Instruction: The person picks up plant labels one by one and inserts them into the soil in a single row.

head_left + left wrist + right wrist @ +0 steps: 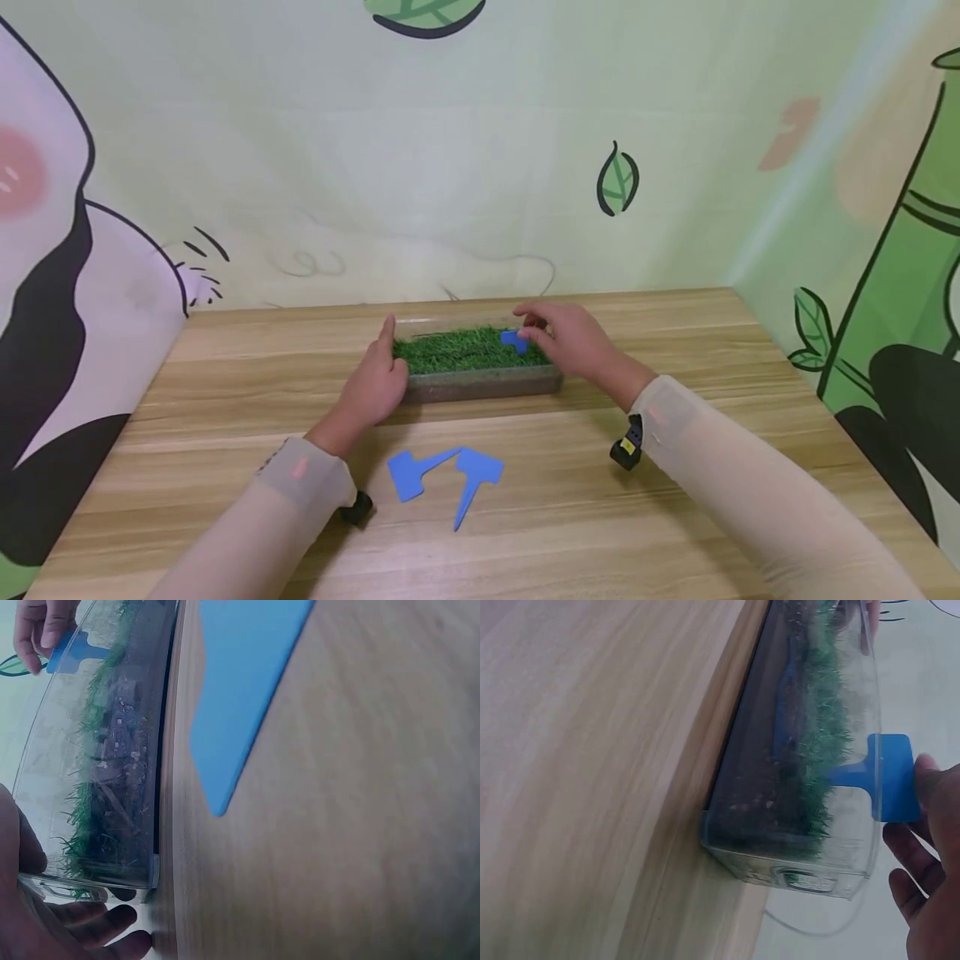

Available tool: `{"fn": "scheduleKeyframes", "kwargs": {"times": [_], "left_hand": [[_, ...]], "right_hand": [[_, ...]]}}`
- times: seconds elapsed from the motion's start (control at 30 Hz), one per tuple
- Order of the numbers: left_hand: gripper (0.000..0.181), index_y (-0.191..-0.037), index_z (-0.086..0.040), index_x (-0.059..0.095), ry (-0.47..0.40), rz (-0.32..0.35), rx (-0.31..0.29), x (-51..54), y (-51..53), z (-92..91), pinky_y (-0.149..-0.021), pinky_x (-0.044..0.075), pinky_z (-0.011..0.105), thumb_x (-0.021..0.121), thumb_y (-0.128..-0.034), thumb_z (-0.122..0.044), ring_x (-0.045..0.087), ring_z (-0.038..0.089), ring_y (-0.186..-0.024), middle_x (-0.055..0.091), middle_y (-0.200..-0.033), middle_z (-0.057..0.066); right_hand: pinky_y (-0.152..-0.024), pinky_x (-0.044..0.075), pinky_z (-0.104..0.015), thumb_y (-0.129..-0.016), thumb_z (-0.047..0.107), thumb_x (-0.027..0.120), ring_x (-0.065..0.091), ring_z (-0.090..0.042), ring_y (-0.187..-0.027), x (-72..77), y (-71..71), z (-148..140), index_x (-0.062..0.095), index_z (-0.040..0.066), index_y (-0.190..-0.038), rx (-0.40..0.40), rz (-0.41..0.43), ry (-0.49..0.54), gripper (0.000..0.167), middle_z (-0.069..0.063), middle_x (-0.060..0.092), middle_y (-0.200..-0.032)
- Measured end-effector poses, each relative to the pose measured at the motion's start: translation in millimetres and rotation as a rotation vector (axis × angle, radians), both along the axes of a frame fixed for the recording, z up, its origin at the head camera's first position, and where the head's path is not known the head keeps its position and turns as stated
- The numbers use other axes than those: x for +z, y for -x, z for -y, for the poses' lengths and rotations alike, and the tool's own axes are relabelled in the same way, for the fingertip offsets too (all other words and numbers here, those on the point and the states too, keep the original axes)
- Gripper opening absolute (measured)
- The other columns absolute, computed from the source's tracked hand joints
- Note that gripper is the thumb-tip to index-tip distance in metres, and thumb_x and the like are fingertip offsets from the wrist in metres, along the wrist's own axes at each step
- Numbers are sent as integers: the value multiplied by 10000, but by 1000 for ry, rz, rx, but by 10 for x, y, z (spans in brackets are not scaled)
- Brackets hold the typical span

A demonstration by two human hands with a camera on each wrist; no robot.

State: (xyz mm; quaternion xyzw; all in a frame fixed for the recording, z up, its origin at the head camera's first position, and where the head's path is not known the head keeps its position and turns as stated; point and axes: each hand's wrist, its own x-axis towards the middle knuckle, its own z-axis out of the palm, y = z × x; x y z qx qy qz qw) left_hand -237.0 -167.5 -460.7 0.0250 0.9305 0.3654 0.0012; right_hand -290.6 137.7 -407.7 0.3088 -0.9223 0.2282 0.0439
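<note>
A clear plastic planter [480, 385] holds green grass [457, 350] above dark soil, which shows through its wall in both wrist views. My left hand [371, 379] grips the planter's left end, thumb at the front and fingers around the end wall. Over the right part of the grass, my right hand [573, 337] pinches the broad head of a blue T-shaped plant label [896, 780]. This label stands upright, its stem reaching down into the grass. Two more blue plant labels, one on the left [407, 477] and one on the right [477, 468], lie on the table with their ends close together.
The planter stands near the back edge of a wood-grain table [585, 517]. Behind it hangs a printed backdrop [480, 183] with leaves and cartoon shapes. A small black wrist camera [626, 446] sticks out from the right sleeve, another [357, 508] from the left.
</note>
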Motion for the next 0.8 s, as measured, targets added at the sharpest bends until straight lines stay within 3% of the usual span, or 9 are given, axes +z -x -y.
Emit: {"fn": "scheduleKeyframes", "kwargs": {"times": [0.2, 0.4, 0.5, 0.8], "left_hand": [[698, -1608, -97, -65, -1, 15, 6, 14, -11, 5, -1218, 204, 521, 285, -1013, -203, 184, 362, -1520, 156, -1650, 225], [695, -1608, -103, -71, 4, 13, 0, 19, -7, -1, -1211, 215, 533, 281, -1017, -210, 189, 368, -1517, 160, -1647, 231], [696, -1607, -98, -73, 6, 7, -2, 20, -4, 2, -1207, 220, 541, 279, -1016, -205, 187, 373, -1516, 161, -1645, 237], [695, -1603, -72, -68, -2, -10, -13, -1, -2, -8, -1217, 202, 527, 281, -1013, -187, 181, 375, -1517, 150, -1647, 233]], "right_hand": [[-973, 506, -447, -991, 279, 637, 644, -235, -1106, 35, -59, -35, 662, 100, -1264, 58, -116, 60, 327, -80, 692, -1222], [-909, 493, -456, -948, 174, 694, 638, -267, -993, 68, -199, -49, 728, 65, -1074, 165, -359, 176, 170, -81, 710, -1037], [-869, 493, -445, -910, 132, 721, 641, -262, -940, 86, -273, -30, 745, 64, -998, 219, -437, 214, 114, -66, 710, -963], [-822, 526, -353, -892, 106, 740, 621, -177, -935, 47, -587, 33, 741, 119, -1005, 381, -407, 238, 114, 7, 682, -950]]}}
